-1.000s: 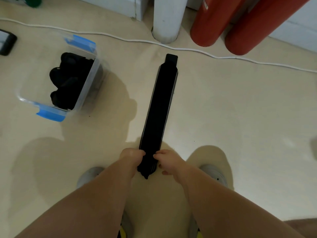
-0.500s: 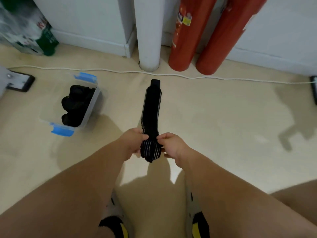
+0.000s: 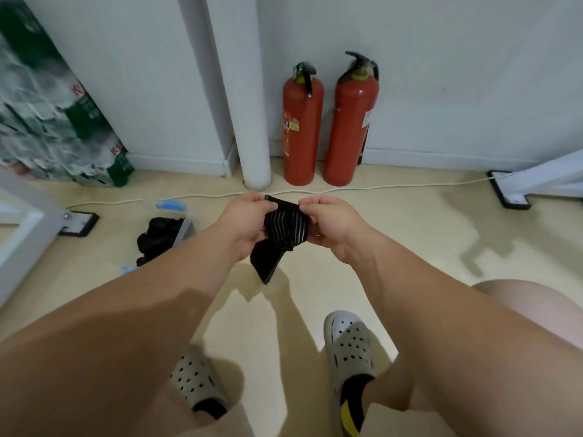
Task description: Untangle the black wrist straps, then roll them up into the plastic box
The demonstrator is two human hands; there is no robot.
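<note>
Person holds a part-rolled black wrist strap above the floor. L hand and R hand each pinch one side of the striped roll, and the loose tail hangs below. The plastic box, w/ blue clips, sits on the floor beyond the L forearm, rolled straps inside. Labels on two red fire extinguishers at the wall are unreadable. Green pack far L shows a red "K". Bare floor lies to the R, edged by a white cable.
</note>
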